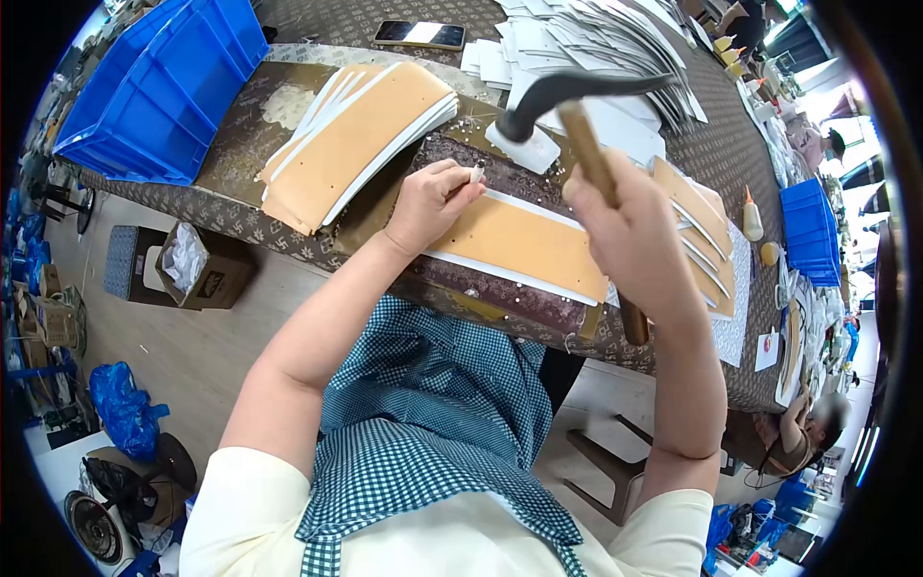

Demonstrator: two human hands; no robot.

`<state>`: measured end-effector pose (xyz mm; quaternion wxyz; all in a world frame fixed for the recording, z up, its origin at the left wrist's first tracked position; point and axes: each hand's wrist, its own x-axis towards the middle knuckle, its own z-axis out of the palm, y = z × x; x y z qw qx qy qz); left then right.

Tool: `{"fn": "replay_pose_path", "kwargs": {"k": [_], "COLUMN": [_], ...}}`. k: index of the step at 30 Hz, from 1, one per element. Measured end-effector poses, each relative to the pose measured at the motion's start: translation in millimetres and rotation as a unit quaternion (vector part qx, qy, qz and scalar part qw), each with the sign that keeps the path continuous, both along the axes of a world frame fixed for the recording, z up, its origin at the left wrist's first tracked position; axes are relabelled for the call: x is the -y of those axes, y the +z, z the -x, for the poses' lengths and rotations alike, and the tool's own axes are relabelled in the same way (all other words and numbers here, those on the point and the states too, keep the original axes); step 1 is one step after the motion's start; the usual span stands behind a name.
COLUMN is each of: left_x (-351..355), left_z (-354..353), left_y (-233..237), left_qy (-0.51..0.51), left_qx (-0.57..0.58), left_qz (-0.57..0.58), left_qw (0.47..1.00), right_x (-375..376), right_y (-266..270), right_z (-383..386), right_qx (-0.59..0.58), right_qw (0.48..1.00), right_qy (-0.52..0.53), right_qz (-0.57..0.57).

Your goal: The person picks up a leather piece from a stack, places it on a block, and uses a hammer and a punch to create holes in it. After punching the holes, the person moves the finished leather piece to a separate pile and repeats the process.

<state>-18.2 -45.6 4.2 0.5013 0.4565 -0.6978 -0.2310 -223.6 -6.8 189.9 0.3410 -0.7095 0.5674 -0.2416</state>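
My right hand (630,226) is wrapped round the wooden handle of a hammer (588,154), whose dark curved head is raised over the table. My left hand (433,204) pinches a small whitish piece (476,174) at the upper left end of a tan strip (524,245). The strip has white layers beneath it and lies on a dark speckled block (461,290). To the left rests a fanned stack of tan and white pieces (361,135). More tan pieces (697,192) lie to the right of my right hand.
A blue bin (163,87) is at the upper left, with a phone (419,35) beyond the work area. White sheets (586,48) are piled at the back. A glue bottle (751,216) and another blue bin (810,231) stand right. A person (793,433) sits lower right.
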Motion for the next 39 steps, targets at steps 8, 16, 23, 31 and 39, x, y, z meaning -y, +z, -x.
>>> {"fn": "replay_pose_path", "kwargs": {"k": [8, 16, 23, 31, 39], "left_x": [-2, -1, 4, -3, -54], "left_z": [0, -4, -7, -6, -18], "left_y": [4, 5, 3, 9, 0], "left_qy": [0.007, -0.002, -0.05, 0.059, -0.006], "left_qx": [-0.003, 0.024, 0.014, -0.131, -0.118], "left_qz": [-0.017, -0.053, -0.087, -0.16, -0.141], "left_qw": [1.0, 0.998, 0.995, 0.977, 0.983], "right_x": [1, -20, -42, -43, -44], "right_y": [12, -77, -167, -169, -167], "right_z": [-37, 15, 6, 4, 4], "right_qx": [0.258, 0.077, 0.294, 0.304, 0.296], "right_qw": [0.93, 0.988, 0.927, 0.919, 0.921], "right_qy": [-0.008, -0.083, -0.228, -0.25, -0.25], "right_qz": [0.263, -0.108, -0.048, -0.033, -0.032]}}
